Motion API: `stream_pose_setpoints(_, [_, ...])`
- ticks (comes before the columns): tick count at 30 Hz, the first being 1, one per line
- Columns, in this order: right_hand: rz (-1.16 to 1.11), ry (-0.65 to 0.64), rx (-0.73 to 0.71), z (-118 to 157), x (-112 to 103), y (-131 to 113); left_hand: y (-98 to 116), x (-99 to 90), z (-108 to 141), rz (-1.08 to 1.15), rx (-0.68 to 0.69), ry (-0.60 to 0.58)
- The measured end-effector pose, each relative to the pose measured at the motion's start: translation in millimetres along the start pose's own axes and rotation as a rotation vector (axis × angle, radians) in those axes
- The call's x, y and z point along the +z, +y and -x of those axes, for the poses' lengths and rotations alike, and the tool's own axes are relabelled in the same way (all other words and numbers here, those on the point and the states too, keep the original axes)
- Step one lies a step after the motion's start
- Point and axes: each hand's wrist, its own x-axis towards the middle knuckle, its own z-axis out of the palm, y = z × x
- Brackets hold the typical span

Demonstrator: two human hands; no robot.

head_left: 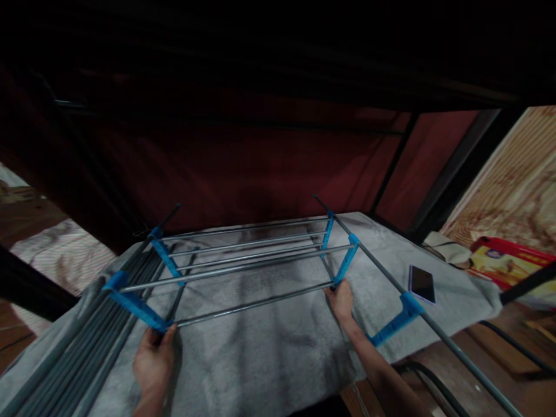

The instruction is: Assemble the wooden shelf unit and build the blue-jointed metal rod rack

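A partly assembled rack frame [260, 262] of grey metal tubes and blue plastic brackets lies over a grey cloth. My left hand [153, 356] is closed around the near end of the left blue bracket [138, 308], where a front tube meets it. On the other side, my right hand [341, 298] grips the bottom of the right blue bracket [346, 265]; the fingertips are partly hidden. A long tube runs down the right side and carries another blue bracket [395, 319], which no hand touches.
Several loose grey tubes [82, 339] lie bundled along the left of the cloth-covered surface [269, 353]. A phone [421, 283] rests at the right. Beyond it are a red and yellow package [508, 260] and dark frame posts. A dark red panel [243, 174] stands behind.
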Motion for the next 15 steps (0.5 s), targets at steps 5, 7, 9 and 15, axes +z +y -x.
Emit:
stream_pose_setpoints(5, [0.010,0.018,-0.016,0.1,3.9,0.7,1.8,2.4,-5.2,-0.039,0.009,-0.006])
stream_pose_setpoints(7, [0.026,0.036,-0.020,1.4,6.2,0.4,1.0,3.9,-6.2,-0.034,-0.002,0.000])
stream_pose_setpoints(9, [0.051,0.062,-0.019,3.0,8.5,-0.6,1.7,3.8,-5.5,-0.039,-0.011,-0.003])
stream_pose_setpoints(15, [0.006,0.115,-0.001,8.5,4.9,-6.7,6.7,-0.6,-1.7,-0.009,0.009,-0.028])
